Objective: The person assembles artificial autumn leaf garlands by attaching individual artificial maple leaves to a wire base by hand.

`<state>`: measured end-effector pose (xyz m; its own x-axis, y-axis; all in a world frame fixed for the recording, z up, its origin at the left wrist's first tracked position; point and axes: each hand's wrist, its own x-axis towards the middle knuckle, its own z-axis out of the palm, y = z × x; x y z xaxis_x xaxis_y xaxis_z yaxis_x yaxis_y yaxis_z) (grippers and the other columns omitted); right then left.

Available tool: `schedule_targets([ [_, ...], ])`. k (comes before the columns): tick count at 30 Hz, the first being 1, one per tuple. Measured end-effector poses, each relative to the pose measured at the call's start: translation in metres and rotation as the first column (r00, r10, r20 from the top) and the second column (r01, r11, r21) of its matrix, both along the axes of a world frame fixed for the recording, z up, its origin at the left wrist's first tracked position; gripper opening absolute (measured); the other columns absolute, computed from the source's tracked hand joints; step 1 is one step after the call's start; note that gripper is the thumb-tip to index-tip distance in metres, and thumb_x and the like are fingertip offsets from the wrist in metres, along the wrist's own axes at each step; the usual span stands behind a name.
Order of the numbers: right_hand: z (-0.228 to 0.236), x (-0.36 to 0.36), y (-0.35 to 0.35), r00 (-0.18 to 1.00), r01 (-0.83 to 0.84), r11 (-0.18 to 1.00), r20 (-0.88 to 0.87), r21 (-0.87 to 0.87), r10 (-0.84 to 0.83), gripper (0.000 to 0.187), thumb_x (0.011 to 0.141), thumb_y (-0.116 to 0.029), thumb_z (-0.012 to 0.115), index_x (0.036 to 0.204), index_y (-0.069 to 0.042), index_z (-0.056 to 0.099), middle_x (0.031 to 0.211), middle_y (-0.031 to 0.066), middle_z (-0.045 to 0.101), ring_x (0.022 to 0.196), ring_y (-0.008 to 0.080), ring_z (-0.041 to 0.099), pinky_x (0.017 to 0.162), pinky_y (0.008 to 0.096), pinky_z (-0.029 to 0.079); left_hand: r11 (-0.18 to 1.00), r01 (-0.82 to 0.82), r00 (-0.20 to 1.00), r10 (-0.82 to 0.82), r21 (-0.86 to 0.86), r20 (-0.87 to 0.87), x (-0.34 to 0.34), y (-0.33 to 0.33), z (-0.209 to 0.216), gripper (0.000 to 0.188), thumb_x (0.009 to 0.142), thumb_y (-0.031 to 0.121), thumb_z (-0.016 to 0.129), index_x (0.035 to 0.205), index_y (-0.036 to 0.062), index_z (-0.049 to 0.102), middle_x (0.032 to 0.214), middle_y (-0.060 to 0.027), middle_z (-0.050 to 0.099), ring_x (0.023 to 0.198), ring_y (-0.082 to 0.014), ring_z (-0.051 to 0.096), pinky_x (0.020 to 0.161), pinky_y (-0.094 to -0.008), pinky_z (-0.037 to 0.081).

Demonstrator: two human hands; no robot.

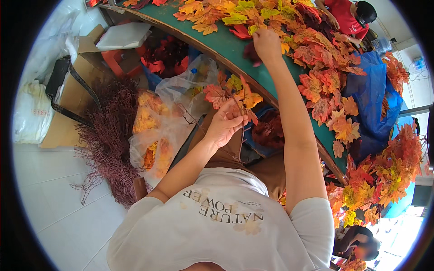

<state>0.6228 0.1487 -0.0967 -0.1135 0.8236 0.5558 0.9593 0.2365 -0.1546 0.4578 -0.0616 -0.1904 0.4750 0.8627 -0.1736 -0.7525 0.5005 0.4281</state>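
Note:
My left hand (228, 121) is closed round the thin brown stem of an artificial maple branch (242, 95), held above my lap. Red, orange and yellow leaves spread from the branch's upper end, and its bare stem runs down below the hand. Over the green tabletop my right hand (267, 44) reaches to the edge of a heap of fabric maple leaves (312, 49), fingers drawn together. Beside that hand is a blurred dark red leaf (251, 54). Whether the fingers grip this leaf or another is hidden.
The green table (217, 43) has a wooden edge crossing in front of me. A bundle of purplish-brown twigs (113, 135) stands at left, beside a clear bag of orange leaves (153, 131). Blue plastic (373, 86) lies at right. A person in red (343, 16) works across the table.

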Motion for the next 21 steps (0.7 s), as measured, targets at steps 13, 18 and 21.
schedule_targets([
  [13,0.024,0.044,-0.008,0.980,0.034,0.999,-0.199,0.029,-0.027,0.022,0.086,-0.019,0.062,0.092,0.000,0.068,0.075,0.0127,0.067,0.064,0.0213,0.067,0.064,0.0333,0.053,0.946,0.260,0.965,-0.258,-0.194,0.036,0.006,-0.005,-0.019,0.015,0.090,0.015,0.059,0.096,0.0017,0.060,0.084,-0.0082,0.065,0.076,-0.0137,0.064,0.071,-0.0223,0.055],
  [18,0.014,0.031,-0.014,0.991,-0.111,0.986,-0.059,0.124,0.119,0.019,0.082,-0.019,0.064,0.085,0.000,0.068,0.074,0.0168,0.064,0.071,0.0308,0.063,0.066,0.0396,0.050,0.921,0.367,0.928,-0.372,-0.127,-0.011,0.008,-0.014,-0.022,0.024,0.089,0.027,0.059,0.098,0.0051,0.061,0.084,0.0004,0.063,0.083,-0.0143,0.063,0.078,-0.0280,0.053],
  [21,0.015,0.031,-0.016,0.996,-0.081,0.993,-0.040,0.087,0.085,0.017,0.080,-0.018,0.064,0.082,0.000,0.067,0.072,0.0188,0.062,0.072,0.0351,0.061,0.067,0.0444,0.049,0.923,0.365,0.929,-0.370,-0.119,-0.016,0.006,-0.014,-0.028,0.026,0.089,0.028,0.060,0.104,0.0073,0.060,0.082,0.0034,0.060,0.084,-0.0141,0.061,0.085,-0.0305,0.049],
])
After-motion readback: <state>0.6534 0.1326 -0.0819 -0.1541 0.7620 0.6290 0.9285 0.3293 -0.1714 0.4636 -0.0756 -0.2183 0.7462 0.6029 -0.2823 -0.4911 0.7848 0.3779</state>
